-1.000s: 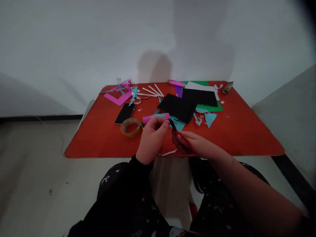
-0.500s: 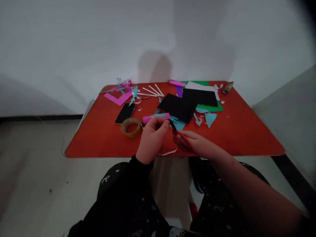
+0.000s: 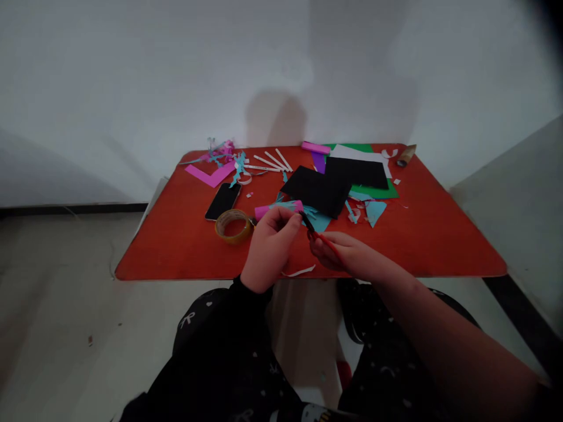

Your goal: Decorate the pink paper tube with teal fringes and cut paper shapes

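Observation:
My right hand (image 3: 334, 251) is closed round the red handles of a pair of scissors (image 3: 329, 245), whose dark blades point up and left to the fingertips of my left hand (image 3: 271, 246). The thumb and fingers of my left hand are pinched together; whatever they grip is too small to make out. Just behind my left hand lies a pink roll (image 3: 264, 211) with blue fringed paper over it. A roll of tape (image 3: 233, 227) rests to the left of that hand. Black sheets (image 3: 315, 190) lie beyond the scissors.
On the red table (image 3: 422, 246) are a phone (image 3: 223, 201), white sticks (image 3: 273, 162), pink paper (image 3: 212, 176), blue scraps (image 3: 375, 211), green paper (image 3: 377, 192) and a cardboard tube (image 3: 406, 156). A white strip (image 3: 301, 272) lies by the front edge. A wall stands behind.
Both hands keep nearly the same place and grip. The scissors and my right hand have shifted only very slightly.

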Demonstrator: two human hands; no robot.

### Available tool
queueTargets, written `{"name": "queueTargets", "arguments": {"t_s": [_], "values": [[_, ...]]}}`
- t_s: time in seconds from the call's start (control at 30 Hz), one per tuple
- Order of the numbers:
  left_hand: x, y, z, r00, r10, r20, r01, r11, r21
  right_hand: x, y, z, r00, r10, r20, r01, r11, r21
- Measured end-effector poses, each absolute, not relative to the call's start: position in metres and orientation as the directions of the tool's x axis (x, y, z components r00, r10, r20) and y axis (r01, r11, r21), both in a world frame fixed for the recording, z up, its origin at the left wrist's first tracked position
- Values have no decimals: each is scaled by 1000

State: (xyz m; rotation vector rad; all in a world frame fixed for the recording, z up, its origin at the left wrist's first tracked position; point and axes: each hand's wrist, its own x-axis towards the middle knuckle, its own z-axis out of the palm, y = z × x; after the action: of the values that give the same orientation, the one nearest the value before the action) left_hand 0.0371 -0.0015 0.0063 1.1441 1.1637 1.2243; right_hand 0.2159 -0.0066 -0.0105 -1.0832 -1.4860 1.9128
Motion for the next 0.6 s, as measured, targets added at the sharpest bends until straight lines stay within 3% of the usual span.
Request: {"name": "queueTargets", "arguments": {"t_s": [0.4, 0.6], "values": [[35, -1, 6, -18, 999, -35, -105, 33, 994, 226, 1, -11, -490, 808, -328, 131, -303, -944], [38, -1, 2, 13, 997, -78, -133, 79, 988, 218, 1, -7, -279, 948, -155, 57, -144, -988]]}}
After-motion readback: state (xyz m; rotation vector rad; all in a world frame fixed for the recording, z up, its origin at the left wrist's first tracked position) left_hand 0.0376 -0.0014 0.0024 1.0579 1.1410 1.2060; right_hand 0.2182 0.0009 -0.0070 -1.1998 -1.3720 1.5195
